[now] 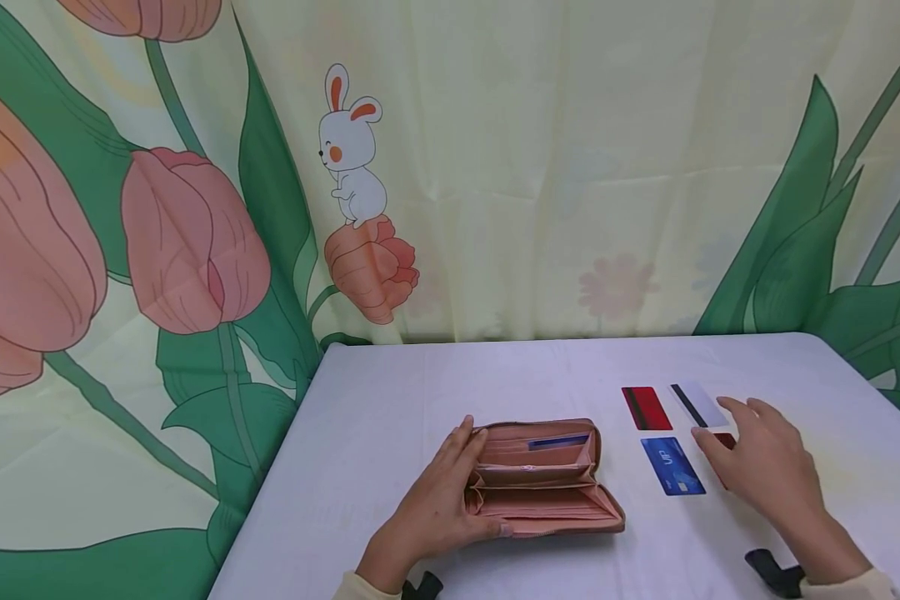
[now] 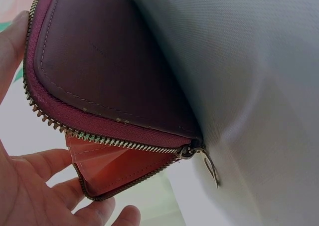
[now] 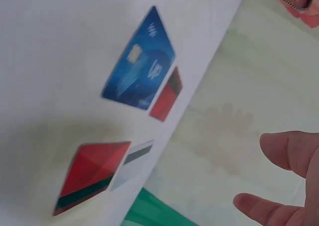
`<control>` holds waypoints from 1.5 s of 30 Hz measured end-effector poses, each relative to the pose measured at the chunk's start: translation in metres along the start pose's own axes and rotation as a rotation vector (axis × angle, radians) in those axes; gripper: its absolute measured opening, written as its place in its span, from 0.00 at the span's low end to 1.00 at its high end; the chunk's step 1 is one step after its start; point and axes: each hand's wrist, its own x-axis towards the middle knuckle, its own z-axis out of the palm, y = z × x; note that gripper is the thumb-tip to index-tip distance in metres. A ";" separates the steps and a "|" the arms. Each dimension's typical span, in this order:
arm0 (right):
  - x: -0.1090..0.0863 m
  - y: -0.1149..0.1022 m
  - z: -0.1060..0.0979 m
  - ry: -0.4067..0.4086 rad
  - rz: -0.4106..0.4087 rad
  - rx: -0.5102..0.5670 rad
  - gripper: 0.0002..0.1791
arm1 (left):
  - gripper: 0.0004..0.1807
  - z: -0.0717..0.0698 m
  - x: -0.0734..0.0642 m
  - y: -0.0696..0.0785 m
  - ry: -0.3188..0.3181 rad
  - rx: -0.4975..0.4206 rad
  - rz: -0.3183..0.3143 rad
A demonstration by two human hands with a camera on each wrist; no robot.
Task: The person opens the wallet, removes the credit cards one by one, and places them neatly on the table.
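Note:
My left hand [image 1: 437,500] holds a pink zip-around wallet [image 1: 536,500] spread apart by its left end. In the left wrist view the thumb lies on one half of the wallet [image 2: 109,61] and the fingers are at the other half. A blue card [image 1: 558,442] shows in an upper slot. My right hand [image 1: 768,458], fingers apart and holding nothing, hovers over a red striped card [image 3: 92,176], which it mostly hides in the head view. Around it lie a blue bank card [image 1: 672,467], another red card [image 1: 647,408] and a white striped card [image 1: 699,404].
A white cloth covers the table [image 1: 450,383]. Behind its far edge hangs a curtain [image 1: 525,167] printed with tulips and a rabbit. The wallet's zip pull [image 2: 211,168] hangs beside the cloth in the left wrist view.

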 end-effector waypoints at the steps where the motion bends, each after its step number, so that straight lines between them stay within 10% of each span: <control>1: -0.001 -0.003 -0.001 0.005 -0.005 0.007 0.38 | 0.66 0.000 0.000 0.000 0.002 0.001 0.003; 45: -0.029 -0.107 0.001 0.055 -0.398 0.216 0.34 | 0.66 0.001 0.000 -0.002 0.008 0.029 0.014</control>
